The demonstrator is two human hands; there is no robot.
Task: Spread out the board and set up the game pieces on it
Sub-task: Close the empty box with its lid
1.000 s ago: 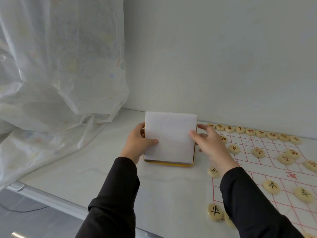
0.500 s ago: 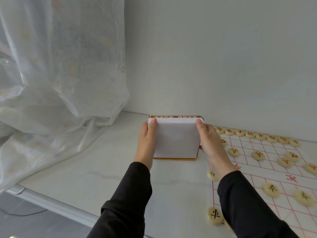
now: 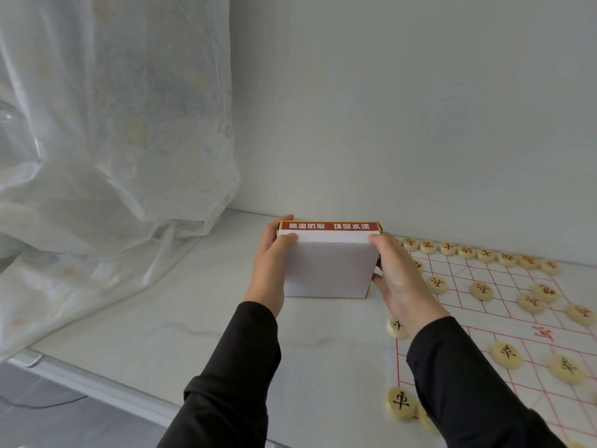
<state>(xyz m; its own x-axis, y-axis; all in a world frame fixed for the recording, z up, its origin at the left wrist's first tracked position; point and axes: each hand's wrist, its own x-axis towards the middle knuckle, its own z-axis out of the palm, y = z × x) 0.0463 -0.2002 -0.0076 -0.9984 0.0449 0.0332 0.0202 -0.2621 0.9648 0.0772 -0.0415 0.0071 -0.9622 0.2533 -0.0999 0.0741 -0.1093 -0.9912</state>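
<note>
A game box [image 3: 329, 263] with a white face and a red-and-yellow side strip stands on the pale table near the wall. My left hand [image 3: 273, 270] grips its left side and my right hand [image 3: 395, 279] grips its right side. To the right lies the spread board [image 3: 504, 321], a white sheet with a red grid. Round wooden pieces [image 3: 481, 291] with dark characters sit on it, several in a row [image 3: 484, 255] along the far edge. One piece [image 3: 400, 404] marked with a black character lies at the near left corner.
A sheer white curtain [image 3: 113, 140] hangs at the left and drapes onto the table [image 3: 181, 318]. A plain wall [image 3: 403, 108] rises right behind the box. The table's front edge [image 3: 97, 386] runs diagonally at lower left.
The box was lying flat with its white face up. Both hands have moved to its sides and tipped it, so the red strip now shows on top.
</note>
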